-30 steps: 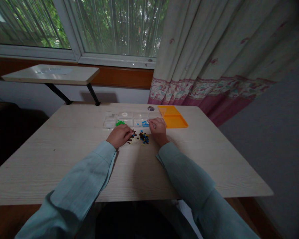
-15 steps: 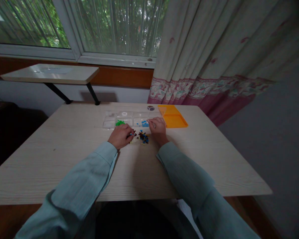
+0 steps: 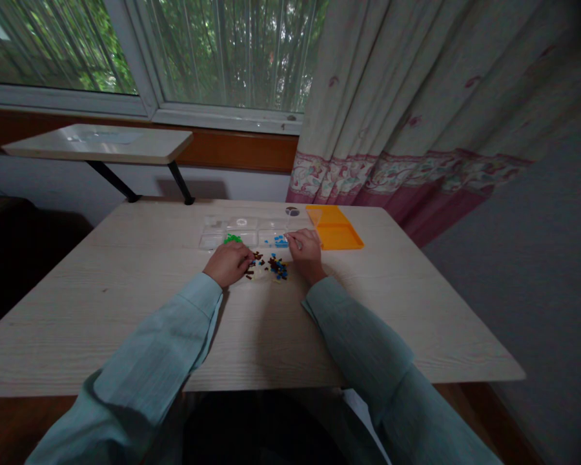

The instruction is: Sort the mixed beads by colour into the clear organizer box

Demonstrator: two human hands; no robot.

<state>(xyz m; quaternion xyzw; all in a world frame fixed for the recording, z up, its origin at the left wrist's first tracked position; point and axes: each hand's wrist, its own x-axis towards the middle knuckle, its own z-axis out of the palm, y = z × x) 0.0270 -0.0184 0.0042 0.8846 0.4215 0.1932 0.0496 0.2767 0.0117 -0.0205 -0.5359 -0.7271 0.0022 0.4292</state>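
Observation:
My left hand [image 3: 229, 263] rests by loose brown pieces [image 3: 258, 256] on the table, its fingertips drawn together. Whatever they pinch is too small to make out. My right hand [image 3: 305, 254] is over the right end of a clear compartment box [image 3: 250, 223], thumb and finger pressed together; I cannot see what is between them. Small blue pieces [image 3: 279, 241] lie in the compartment beside those fingers. Green pieces [image 3: 233, 238] fill part of another compartment, behind my left hand. Between my hands sits a mixed pile of tiny brown, blue and yellow pieces [image 3: 277, 267].
An orange tray [image 3: 339, 236] stands to the right of the box. A round dark-and-light disc [image 3: 292, 211] lies behind the box. A raised shelf [image 3: 126, 147] on black legs is at the back left, and a curtain [image 3: 368, 129] hangs behind the table [image 3: 140, 303].
My left hand has shifted a little to the left, uncovering more of the brown pieces. My right hand stays almost still over the blue pieces.

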